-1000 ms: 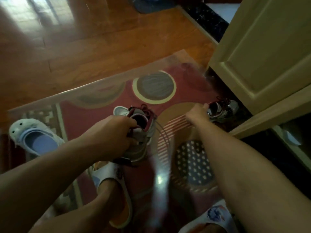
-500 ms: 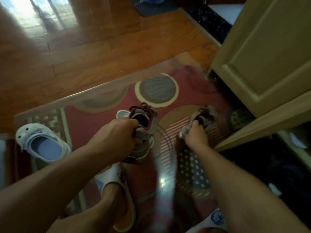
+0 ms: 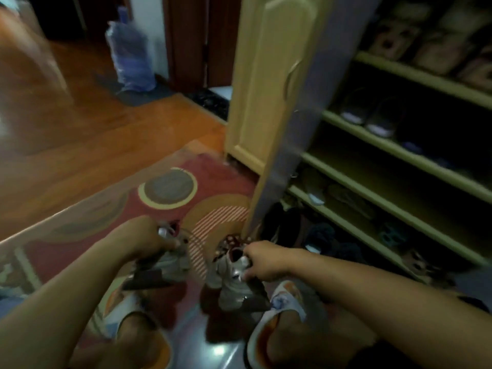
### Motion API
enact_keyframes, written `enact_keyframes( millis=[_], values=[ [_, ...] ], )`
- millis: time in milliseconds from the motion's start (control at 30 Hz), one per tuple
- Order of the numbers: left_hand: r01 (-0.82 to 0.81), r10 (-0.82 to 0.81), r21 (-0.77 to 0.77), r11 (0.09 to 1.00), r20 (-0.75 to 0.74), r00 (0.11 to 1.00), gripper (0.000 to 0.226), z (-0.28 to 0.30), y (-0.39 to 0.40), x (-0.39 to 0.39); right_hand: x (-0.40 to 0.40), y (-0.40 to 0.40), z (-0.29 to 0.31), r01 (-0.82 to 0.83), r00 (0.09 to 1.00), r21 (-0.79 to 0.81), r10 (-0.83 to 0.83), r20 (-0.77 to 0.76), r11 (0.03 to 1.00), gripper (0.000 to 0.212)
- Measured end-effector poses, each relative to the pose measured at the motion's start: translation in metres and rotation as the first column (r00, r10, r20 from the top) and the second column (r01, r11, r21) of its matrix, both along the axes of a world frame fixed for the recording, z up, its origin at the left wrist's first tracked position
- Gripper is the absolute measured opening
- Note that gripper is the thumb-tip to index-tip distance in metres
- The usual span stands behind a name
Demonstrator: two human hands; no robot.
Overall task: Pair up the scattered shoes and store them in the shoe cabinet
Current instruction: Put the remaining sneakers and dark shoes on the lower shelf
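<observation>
Two grey sneakers with dark red lining hang above the rug, one in each hand. The left hand (image 3: 143, 237) has its grip curled tight round the collar of the left sneaker (image 3: 162, 265), whose dark sole tips toward the floor. The right hand (image 3: 262, 262) pinches the heel rim of the right sneaker (image 3: 234, 280), thumb inside the opening, red laces spilling forward. The pair is side by side but apart, just in front of the shoe cabinet (image 3: 372, 193).

The cabinet door (image 3: 269, 83) stands open, pale yellow wood with an arched raised panel and a slim curved handle. Inside, slanted pale shelves carry blurred rows of dark sandals and fuzzy tan slippers. The rug (image 3: 170, 187) is red with round ringed patches and a striped arc, under a glossy clear sheet. Beyond lies shiny orange wooden floor (image 3: 80, 123). White slide sandals (image 3: 285, 302) cover the person's feet.
</observation>
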State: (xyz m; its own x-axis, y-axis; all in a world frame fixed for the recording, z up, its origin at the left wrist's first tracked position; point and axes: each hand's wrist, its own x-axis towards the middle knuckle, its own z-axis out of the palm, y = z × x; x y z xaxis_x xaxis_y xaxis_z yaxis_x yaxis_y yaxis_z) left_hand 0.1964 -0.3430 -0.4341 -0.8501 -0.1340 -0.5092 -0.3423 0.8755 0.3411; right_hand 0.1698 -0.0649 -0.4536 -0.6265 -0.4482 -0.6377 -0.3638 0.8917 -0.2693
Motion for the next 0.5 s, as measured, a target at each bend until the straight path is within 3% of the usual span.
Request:
enact_keyframes(
  millis=[67,167,300,400,500],
  values=[
    [0.078,-0.077,-0.005,0.997,0.023,0.997,0.044,0.012,0.022,0.005,0.017,0.033,0.042,0.083,0.996,0.055,-0.082,-0.020,0.995,0.033],
    [0.227,-0.229,0.038,0.973,0.071,0.971,0.022,0.026,0.061,0.018,0.030,0.083,0.085,0.229,0.973,0.110,-0.223,-0.066,0.967,0.037],
    [0.261,-0.268,0.080,0.962,0.089,0.959,0.049,0.029,0.111,0.013,0.023,0.148,0.114,0.458,0.882,0.048,-0.446,-0.153,0.888,0.046],
    [0.356,-0.337,-0.118,0.927,0.156,0.929,0.061,0.030,0.150,0.008,0.021,0.201,0.106,0.597,0.795,0.072,-0.578,-0.184,0.799,0.070],
    [0.363,-0.345,-0.159,0.918,0.133,0.929,0.047,0.020,0.178,0.002,0.030,0.249,0.079,0.760,0.649,0.077,-0.758,-0.063,0.645,0.060]
  ],
)
